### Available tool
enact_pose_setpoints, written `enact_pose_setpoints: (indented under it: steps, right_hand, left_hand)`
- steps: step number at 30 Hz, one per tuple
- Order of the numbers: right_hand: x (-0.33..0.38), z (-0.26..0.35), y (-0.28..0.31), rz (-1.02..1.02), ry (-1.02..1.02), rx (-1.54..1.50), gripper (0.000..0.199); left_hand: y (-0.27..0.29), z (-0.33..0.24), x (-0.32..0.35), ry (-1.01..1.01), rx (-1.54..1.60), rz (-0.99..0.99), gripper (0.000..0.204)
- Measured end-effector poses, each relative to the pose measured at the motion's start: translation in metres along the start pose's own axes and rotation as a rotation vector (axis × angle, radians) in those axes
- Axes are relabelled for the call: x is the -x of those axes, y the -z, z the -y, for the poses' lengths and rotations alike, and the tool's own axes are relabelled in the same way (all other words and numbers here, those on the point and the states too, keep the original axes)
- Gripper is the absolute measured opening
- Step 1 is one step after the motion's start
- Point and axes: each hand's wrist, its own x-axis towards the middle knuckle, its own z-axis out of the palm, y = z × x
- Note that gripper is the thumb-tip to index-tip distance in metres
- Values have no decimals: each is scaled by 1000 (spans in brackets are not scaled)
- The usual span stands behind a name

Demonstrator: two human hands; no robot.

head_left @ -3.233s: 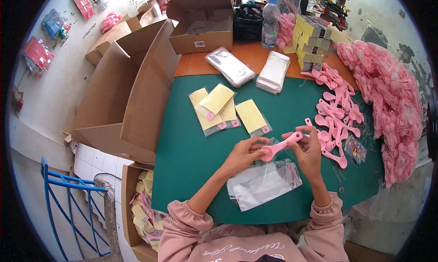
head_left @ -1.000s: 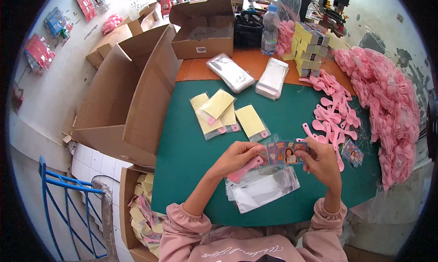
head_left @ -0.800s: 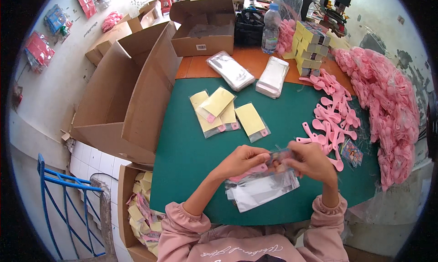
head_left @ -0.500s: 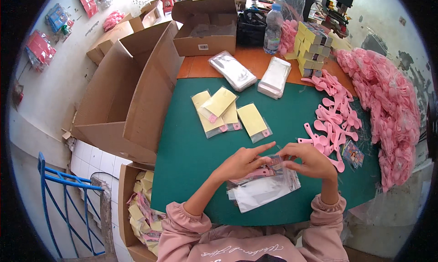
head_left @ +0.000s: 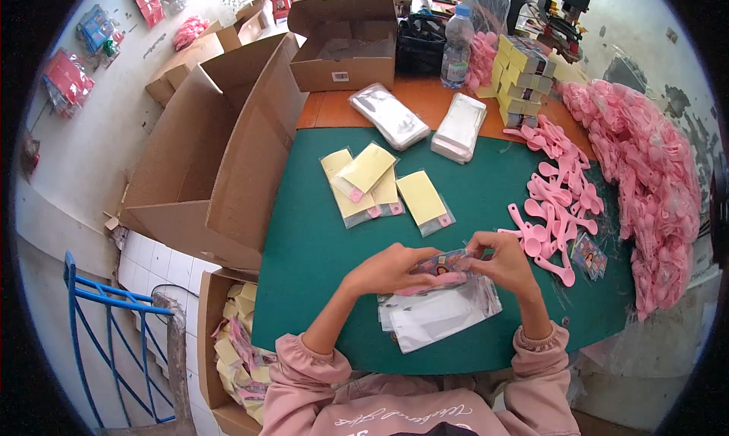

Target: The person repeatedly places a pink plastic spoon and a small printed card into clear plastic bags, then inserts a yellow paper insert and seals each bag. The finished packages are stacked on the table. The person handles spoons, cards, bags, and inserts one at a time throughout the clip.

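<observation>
My left hand [head_left: 386, 272] is closed on the left part of a small clear bag [head_left: 448, 263] with a colourful printed card in it. Its other end is pinched by my right hand [head_left: 503, 263]. Along the lower side of the bag shows a pink spoon [head_left: 414, 289], partly hidden by my left fingers. Beneath both hands lies a stack of clear plastic bags [head_left: 437, 319] on the green tabletop [head_left: 304, 284]. Beyond the hands rest several filled bags [head_left: 421, 199] with yellow card backs and pink spoon ends showing.
To the right lie loose pink spoons [head_left: 558, 208], a few printed cards [head_left: 588, 255] and a heap of bagged spoons [head_left: 645, 193]. At the back stand bundled cards [head_left: 524, 79], a water bottle [head_left: 456, 49] and bag stacks [head_left: 459, 125]. Cardboard boxes [head_left: 250, 147] line the left.
The bag with the card has been raised and tilted between my hands. My left fingers have drawn in from stretched to closed around it.
</observation>
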Motion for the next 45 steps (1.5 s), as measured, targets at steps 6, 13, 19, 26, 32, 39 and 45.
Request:
enact_pose_setpoints:
  steps: [6,13,19,26,32,39,45]
  right_hand:
    - [0,-7,0,91,18,9,17]
    - [-4,-16,10,12,-57,-201,13]
    - [-7,-28,11,23,-24,-314,12]
    - [-15,18,-7,-266,334,274,29]
    - [2,8,-19,116,310,305,42]
    - [9,5,-63,-86,319,424,21]
    - [-1,14,-83,-194,301,435,18]
  left_hand:
    - [0,16,0,33,54,46,32]
    - [13,24,7,-3,253,-37,52]
    - [7,32,4,71,475,-48,56]
    - [-17,18,-5,280,1147,-287,62]
    - [-32,8,2,443,1089,-222,65]
    - [-25,-4,24,449,822,-244,54]
    - [-14,5,20,434,808,-243,49]
